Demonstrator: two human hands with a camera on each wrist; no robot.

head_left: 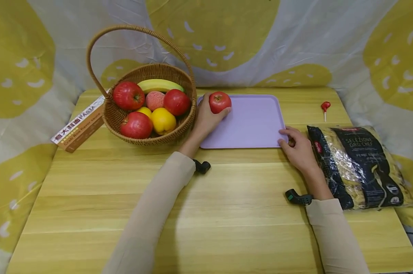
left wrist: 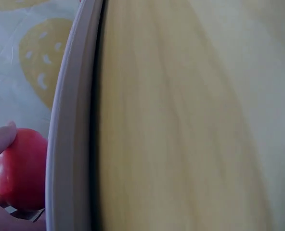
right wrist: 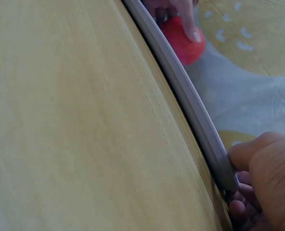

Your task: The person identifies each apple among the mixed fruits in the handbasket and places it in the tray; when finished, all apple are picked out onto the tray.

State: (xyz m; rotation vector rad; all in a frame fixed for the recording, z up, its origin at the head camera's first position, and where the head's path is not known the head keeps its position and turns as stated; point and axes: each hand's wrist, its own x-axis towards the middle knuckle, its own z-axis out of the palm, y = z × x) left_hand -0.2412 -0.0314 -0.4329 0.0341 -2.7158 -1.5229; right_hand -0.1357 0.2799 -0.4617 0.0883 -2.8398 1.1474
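My left hand (head_left: 208, 114) grips a red apple (head_left: 220, 102) over the left part of a lilac tray (head_left: 247, 121), thumb along its near side. In the left wrist view the same apple (left wrist: 24, 171) shows between thumb and fingers, past the tray's rim (left wrist: 70, 115). At the tray's right edge, my right hand (head_left: 297, 148) pinches the rim near the front corner. The right wrist view has the thumb (right wrist: 253, 151) on the rim (right wrist: 200, 115) and the other fingers curled beneath it.
A wicker basket (head_left: 151, 141) of apples, a banana, a peach and yellow fruit stands left of the tray. Behind it leans a pasta box (head_left: 80, 127). On the right lie a bag of penne (head_left: 360, 167) and a red lollipop (head_left: 325, 105). A patterned curtain (head_left: 295, 42) borders the table.
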